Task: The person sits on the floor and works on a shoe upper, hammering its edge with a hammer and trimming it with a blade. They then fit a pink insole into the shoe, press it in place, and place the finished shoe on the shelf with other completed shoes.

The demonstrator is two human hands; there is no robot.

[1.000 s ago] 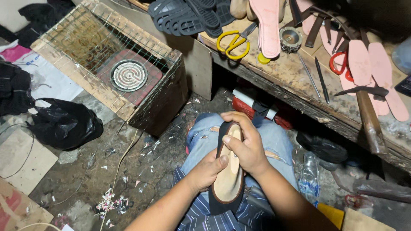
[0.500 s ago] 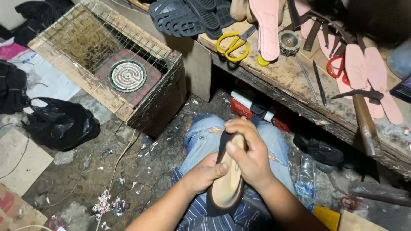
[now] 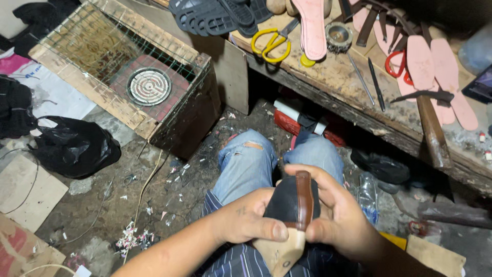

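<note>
Over my lap, both hands grip a shoe piece [image 3: 293, 205]: dark material with a brown leather strip across it, on a tan wooden form that sticks out below. My left hand [image 3: 246, 221] clasps it from the left, thumb pressed along the lower edge. My right hand [image 3: 335, 215] wraps it from the right, fingers curled over the top. My knees in torn blue jeans [image 3: 251, 164] lie beneath.
A wooden workbench [image 3: 359, 87] at upper right carries yellow scissors [image 3: 269, 42], pink insoles [image 3: 312, 25], black soles [image 3: 215, 15], red scissors and a hammer [image 3: 430, 123]. A wire-mesh box with a coil heater [image 3: 148, 86] stands left. A black bag [image 3: 77, 146] and scraps lie on the floor.
The shoe piece has been turned: earlier its tan insole side faced me lengthwise, now the dark upper with the brown strip faces up. Both hands have shifted lower toward me.
</note>
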